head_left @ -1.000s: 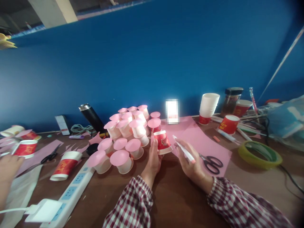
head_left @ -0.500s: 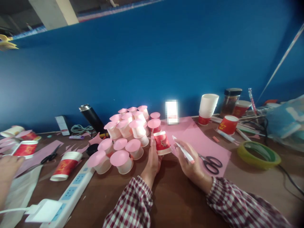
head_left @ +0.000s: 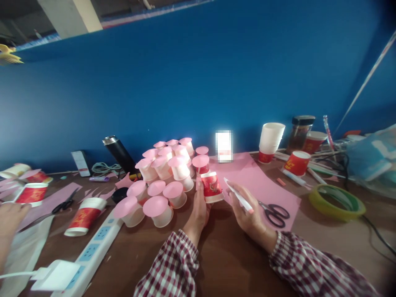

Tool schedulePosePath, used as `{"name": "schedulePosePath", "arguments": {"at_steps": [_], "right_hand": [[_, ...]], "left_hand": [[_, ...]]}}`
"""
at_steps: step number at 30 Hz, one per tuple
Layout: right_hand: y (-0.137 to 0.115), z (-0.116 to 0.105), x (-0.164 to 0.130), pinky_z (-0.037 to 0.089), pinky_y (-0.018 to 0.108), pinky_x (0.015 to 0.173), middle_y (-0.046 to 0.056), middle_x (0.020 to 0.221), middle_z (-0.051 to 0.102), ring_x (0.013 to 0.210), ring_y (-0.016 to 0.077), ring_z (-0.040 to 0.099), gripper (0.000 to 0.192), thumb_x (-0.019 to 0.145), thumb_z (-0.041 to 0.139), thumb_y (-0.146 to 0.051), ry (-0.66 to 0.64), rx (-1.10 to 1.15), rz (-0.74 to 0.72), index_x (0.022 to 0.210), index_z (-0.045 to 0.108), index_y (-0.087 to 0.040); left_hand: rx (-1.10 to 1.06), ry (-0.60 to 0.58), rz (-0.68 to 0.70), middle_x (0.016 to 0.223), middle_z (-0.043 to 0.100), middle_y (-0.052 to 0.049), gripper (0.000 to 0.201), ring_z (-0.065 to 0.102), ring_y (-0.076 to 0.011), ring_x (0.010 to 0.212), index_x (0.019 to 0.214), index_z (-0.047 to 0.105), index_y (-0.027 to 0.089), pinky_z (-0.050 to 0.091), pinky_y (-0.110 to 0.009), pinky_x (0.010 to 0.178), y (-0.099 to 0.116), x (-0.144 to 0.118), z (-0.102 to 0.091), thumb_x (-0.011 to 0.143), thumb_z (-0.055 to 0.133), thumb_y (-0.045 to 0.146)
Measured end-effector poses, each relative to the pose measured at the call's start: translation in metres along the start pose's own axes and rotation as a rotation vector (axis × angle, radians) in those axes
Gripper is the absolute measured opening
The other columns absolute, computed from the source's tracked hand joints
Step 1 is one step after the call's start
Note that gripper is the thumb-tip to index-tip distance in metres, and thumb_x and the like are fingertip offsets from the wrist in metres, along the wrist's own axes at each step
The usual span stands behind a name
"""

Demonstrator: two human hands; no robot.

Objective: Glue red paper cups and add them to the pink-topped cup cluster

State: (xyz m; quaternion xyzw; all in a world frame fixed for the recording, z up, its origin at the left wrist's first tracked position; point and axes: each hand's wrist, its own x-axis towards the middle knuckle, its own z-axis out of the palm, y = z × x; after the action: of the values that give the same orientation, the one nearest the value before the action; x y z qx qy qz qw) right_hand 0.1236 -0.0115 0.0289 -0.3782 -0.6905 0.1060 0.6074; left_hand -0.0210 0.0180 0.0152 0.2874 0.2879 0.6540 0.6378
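A red paper cup (head_left: 212, 187) with a white rim and a printed figure is upside down in my left hand (head_left: 199, 210), whose fingers wrap its left side. Between the fingers of my right hand (head_left: 249, 220) lies a white marker pen (head_left: 241, 197) with a pinkish end. Its tip points up and left, toward the cup but apart from it. Black-handled scissors (head_left: 275, 214) rest beside my right hand on a pink paper sheet (head_left: 250, 177). To the left of my left hand stand several upturned cups topped with pink paper discs (head_left: 158, 205).
A cup stack (head_left: 271, 140), a red cup (head_left: 297, 163) and a yellow-green tape roll (head_left: 337, 201) stand right. Left are a tipped cup (head_left: 85, 216), a power strip (head_left: 93, 247), a black flask (head_left: 119, 152) and another person's hand (head_left: 14, 214) by a red cup. A blue panel (head_left: 198, 74) rises behind.
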Motion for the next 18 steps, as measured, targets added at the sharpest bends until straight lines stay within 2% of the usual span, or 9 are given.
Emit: {"name": "schedulePosePath", "arguments": {"at_steps": [4, 9, 14, 18], "right_hand": [[0.006, 0.002, -0.003, 0.058, 0.036, 0.082, 0.012, 0.109, 0.072, 0.095, 0.0224, 0.07, 0.031, 0.101, 0.041, -0.037, 0.012, -0.022, -0.017, 0.119, 0.06, -0.02], [0.011, 0.004, -0.006, 0.058, 0.033, 0.081, 0.009, 0.108, 0.071, 0.092, 0.0201, 0.07, 0.024, 0.097, 0.051, -0.026, -0.012, 0.022, 0.097, 0.12, 0.058, -0.022], [0.005, 0.004, -0.005, 0.059, 0.029, 0.074, 0.008, 0.101, 0.07, 0.088, 0.0192, 0.071, 0.022, 0.097, 0.051, -0.028, -0.029, 0.087, 0.182, 0.118, 0.057, -0.022], [0.0, 0.0, -0.003, 0.058, 0.03, 0.075, 0.007, 0.098, 0.07, 0.087, 0.0196, 0.071, 0.021, 0.099, 0.046, -0.031, -0.026, 0.073, 0.136, 0.114, 0.057, -0.022]], "left_hand": [[-0.016, -0.015, 0.001, 0.115, 0.071, -0.01, 0.05, 0.065, -0.0247, 0.108, 0.119, 0.064, 0.017, 0.05, -0.036, 0.095, 0.0, 0.001, 0.001, 0.087, 0.061, 0.054], [-0.01, -0.04, 0.015, 0.116, 0.07, -0.009, 0.045, 0.066, -0.0219, 0.103, 0.122, 0.062, 0.017, 0.05, -0.034, 0.093, 0.0, 0.0, 0.0, 0.09, 0.06, 0.049], [-0.025, -0.027, 0.008, 0.115, 0.07, -0.01, 0.045, 0.066, -0.0221, 0.104, 0.121, 0.063, 0.017, 0.051, -0.034, 0.091, 0.0, 0.0, -0.001, 0.089, 0.06, 0.049], [-0.021, -0.028, 0.008, 0.112, 0.071, -0.009, 0.044, 0.067, -0.0197, 0.097, 0.118, 0.064, 0.017, 0.052, -0.031, 0.086, 0.0, 0.001, 0.0, 0.09, 0.058, 0.051]]}}
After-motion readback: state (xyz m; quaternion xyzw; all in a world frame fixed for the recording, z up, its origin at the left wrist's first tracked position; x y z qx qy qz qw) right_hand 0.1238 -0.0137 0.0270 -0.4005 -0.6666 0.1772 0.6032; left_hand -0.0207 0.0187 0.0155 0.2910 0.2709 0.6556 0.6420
